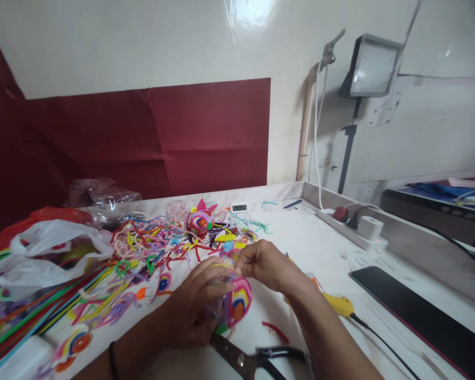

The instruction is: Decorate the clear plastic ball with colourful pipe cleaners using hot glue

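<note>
My left hand [200, 301] is wrapped around a rounded craft piece [239, 302], partly clear plastic, with coiled pipe cleaners in pink, yellow, blue and orange on its side. Over the top of that piece, the fingers of my right hand [263, 261] are pinched together; what they grip is too small to make out. Just below lie dark-handled scissors [241, 361], blades toward my left hand. A short red pipe cleaner [276, 331] rests to their upper right. Behind my hands sits a similar round, colourful piece [200, 221] with pink spikes.
Loose pipe cleaner bits [150, 237] and long pipe cleaners [27, 322] spread over the left. A white plastic bag [43, 253] lies there too. On the right are a yellow corded tool [340, 305], a black phone [415, 316] and a power strip [352, 232]. A small digital display [238, 208] stands at the back.
</note>
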### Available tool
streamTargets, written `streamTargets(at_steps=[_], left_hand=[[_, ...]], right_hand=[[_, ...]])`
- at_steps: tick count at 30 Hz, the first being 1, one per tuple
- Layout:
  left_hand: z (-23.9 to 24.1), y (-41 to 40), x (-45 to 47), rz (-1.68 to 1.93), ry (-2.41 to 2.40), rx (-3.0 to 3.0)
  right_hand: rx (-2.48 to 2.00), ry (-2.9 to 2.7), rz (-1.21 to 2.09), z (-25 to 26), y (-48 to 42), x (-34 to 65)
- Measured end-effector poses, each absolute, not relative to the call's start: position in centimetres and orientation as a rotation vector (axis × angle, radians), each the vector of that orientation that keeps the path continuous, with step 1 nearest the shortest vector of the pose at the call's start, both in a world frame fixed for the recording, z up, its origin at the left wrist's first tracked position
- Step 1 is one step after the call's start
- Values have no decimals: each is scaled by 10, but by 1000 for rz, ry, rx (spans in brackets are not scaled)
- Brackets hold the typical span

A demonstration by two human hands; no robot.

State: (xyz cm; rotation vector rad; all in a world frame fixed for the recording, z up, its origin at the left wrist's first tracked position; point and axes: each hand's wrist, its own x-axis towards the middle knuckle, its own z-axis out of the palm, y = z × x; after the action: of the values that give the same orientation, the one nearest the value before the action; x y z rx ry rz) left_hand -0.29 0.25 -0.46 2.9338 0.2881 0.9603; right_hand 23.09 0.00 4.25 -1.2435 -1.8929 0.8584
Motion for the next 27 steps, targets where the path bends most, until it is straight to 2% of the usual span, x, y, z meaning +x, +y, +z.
streamTargets(at_steps=[27], left_hand=[[-3,1,-3,953,287,2952]], right_hand=[[-1179,-1847,945,38,-1,235]])
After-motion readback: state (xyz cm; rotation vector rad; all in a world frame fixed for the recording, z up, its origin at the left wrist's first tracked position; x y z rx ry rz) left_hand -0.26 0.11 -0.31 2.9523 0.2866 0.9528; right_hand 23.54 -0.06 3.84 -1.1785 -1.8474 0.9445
